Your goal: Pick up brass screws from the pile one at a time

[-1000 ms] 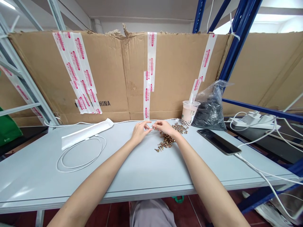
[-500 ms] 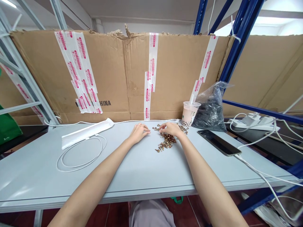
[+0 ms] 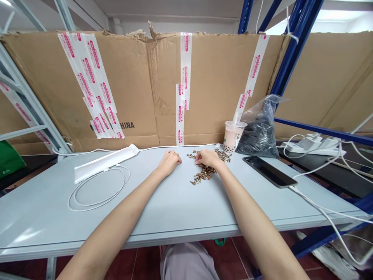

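Note:
A pile of small brass-coloured screws (image 3: 206,172) lies on the grey table, with more of them scattered behind and beside it. Over the pile's left part is my right hand (image 3: 207,158), its fingers bent together and the tips down at the screws; whatever is between them is too small to make out. My left hand (image 3: 169,162) rests on the table a short way left of the pile, apart from it. Its fingers are curled in, and their tips and anything in them are hidden.
Behind the screws stands a bubble tea cup (image 3: 234,136) beside a clear bag of dark stuff (image 3: 258,134). A phone (image 3: 269,172) with a cable lies at right. On the left are a white paper sleeve (image 3: 106,163) and a coiled white cable (image 3: 99,204). Cardboard (image 3: 128,89) walls the back edge.
My left fingers, which were stretched more loosely, have curled in. My right fingertips have lowered a little onto the screws. The whole view has shifted slightly.

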The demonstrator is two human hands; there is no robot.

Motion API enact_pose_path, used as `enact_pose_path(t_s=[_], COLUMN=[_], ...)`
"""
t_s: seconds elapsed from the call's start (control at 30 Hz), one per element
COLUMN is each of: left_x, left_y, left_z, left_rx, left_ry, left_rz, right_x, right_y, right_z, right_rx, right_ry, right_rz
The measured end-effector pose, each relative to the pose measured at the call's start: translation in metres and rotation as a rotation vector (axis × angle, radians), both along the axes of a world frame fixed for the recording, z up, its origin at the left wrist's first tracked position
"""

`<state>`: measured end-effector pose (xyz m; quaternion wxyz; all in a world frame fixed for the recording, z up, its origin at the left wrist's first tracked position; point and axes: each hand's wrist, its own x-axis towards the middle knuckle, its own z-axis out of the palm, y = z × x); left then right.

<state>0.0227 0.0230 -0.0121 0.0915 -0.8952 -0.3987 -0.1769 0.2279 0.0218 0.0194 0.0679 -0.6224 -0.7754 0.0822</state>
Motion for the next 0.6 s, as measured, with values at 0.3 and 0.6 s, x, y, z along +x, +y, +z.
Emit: enact_pose_path(t_s=[0.3, 0.6], left_x=[0.002, 0.004], left_y=[-0.003, 0.005], left_z=[0.002, -0.002], left_rx=[0.132, -0.161], left_ry=[0.2, -0.4], left_rz=[0.018, 0.152], right_x=[-0.005, -0.027], right_y=[0.001, -0.002], right_z=[-0.002, -0.014], right_rx=[0.055, 0.232], right_ry=[0.161, 0.31], right_rz=[0.051, 0.171])
